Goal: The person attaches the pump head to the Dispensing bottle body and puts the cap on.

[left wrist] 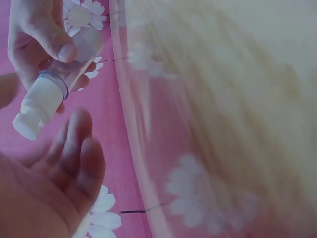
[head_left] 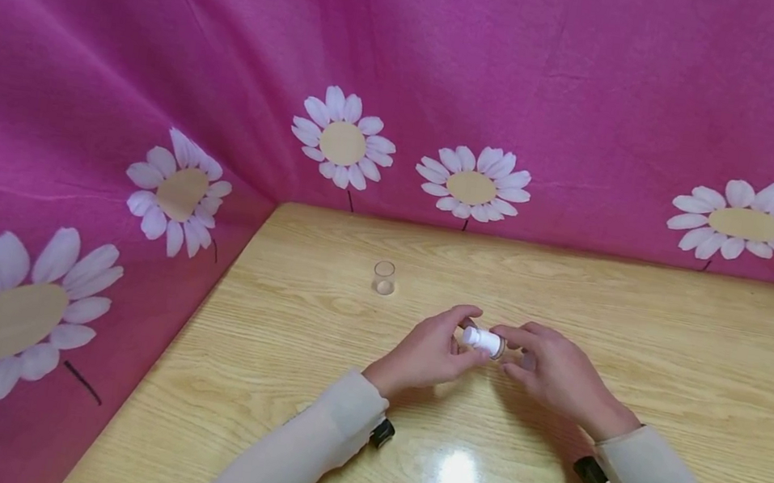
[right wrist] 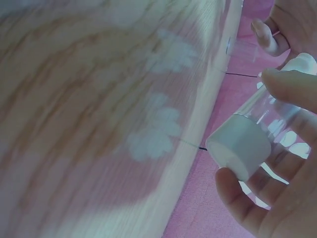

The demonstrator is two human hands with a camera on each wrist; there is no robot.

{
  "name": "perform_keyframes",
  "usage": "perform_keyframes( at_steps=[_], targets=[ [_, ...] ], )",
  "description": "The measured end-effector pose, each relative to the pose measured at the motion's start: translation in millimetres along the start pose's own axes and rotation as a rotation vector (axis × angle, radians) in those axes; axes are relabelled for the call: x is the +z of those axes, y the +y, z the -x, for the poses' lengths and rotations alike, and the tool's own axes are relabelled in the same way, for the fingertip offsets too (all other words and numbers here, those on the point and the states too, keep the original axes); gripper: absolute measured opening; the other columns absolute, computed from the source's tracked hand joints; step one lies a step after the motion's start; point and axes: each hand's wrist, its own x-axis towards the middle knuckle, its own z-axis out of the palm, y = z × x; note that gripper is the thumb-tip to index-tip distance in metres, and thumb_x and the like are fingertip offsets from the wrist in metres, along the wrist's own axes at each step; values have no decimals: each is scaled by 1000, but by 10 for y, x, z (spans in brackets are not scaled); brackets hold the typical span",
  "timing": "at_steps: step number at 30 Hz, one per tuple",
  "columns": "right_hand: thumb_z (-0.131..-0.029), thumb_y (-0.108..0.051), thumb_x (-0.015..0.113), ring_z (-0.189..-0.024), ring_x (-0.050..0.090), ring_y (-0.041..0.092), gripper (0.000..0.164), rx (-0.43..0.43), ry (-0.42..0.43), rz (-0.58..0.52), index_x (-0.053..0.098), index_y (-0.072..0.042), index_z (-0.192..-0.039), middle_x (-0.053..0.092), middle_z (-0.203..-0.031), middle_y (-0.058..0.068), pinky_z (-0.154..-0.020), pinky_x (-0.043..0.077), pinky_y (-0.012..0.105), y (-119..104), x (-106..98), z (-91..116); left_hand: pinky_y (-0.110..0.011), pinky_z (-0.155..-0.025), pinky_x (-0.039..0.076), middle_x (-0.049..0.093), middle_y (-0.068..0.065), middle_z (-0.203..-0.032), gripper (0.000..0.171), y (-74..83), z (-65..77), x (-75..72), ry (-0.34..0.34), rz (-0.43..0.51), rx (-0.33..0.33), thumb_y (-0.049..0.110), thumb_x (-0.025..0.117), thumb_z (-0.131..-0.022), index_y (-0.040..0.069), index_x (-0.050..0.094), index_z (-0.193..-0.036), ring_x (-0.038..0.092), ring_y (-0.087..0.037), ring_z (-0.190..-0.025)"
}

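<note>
A small clear bottle with a white nozzle end [head_left: 482, 340] is held above the wooden table. My right hand [head_left: 560, 378] grips its clear body, thumb on one side and fingers on the other, as the right wrist view shows around the white lower end of the bottle [right wrist: 237, 144]. Close to the nozzle is my left hand [head_left: 425, 353]. In the left wrist view the left hand's fingers [left wrist: 74, 168] are relaxed, with a gap between them and the white nozzle [left wrist: 37, 109]. Part of the bottle's body is hidden behind the right hand.
Farther back on the table [head_left: 306, 296], left of the hands, stands a small clear cup-like piece [head_left: 385, 278]. A magenta cloth [head_left: 584, 80] with large white daisies hangs along the table's back and left edges.
</note>
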Motion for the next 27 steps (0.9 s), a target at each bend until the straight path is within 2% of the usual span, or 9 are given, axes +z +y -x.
perform_keyframes(
  at_steps=[2, 5, 8, 11, 22, 27],
  targets=[
    [-82, -11, 79, -73, 59, 13, 43, -8, 8, 6, 69, -15, -124, 69, -95, 5, -63, 47, 27, -2, 7, -1, -21, -65, 48, 63, 1, -123, 65, 5, 0, 0, 48, -13, -30, 51, 58, -96, 14, 41, -147, 59, -4, -76],
    [-82, -12, 79, -72, 59, 12, 43, -13, 16, 17, 70, -17, -123, 69, -94, 4, -63, 47, 27, -4, 18, -6, -22, -65, 46, 67, 5, -106, 53, 13, 6, -7, 102, -59, -55, 57, 49, -98, 16, 59, -131, 58, -6, -76],
    [-82, -12, 79, -72, 57, 11, 43, -15, 11, 19, 69, -18, -123, 69, -94, 3, -63, 46, 27, -9, 14, -5, -22, -60, 42, 65, 7, -85, 42, 16, 13, -17, 102, -107, -49, 56, 48, -99, 20, 70, -101, 53, -9, -69],
    [-83, -12, 79, -72, 57, 10, 43, -17, 4, 16, 69, -19, -124, 69, -96, 3, -62, 46, 27, -15, -2, -6, -23, -55, 38, 61, 7, -75, 38, 28, 20, -31, 81, -109, -46, 55, 49, -99, 23, 67, -87, 49, -10, -62],
    [-83, -13, 78, -69, 53, 7, 43, -8, -5, 20, 69, -18, -125, 69, -96, 3, -61, 45, 24, -23, 9, -13, -23, -53, 38, 60, 6, -75, 36, 33, 22, -61, 67, -99, -32, 52, 51, -99, 23, 65, -84, 47, -9, -60],
    [-83, -13, 78, -68, 52, 8, 42, 2, -15, 22, 69, -18, -124, 69, -96, 4, -60, 44, 24, -25, 12, -16, -22, -53, 40, 62, 7, -78, 29, 28, 23, -65, 50, -61, -23, 47, 57, -98, 21, 68, -93, 50, -7, -62]
  ],
)
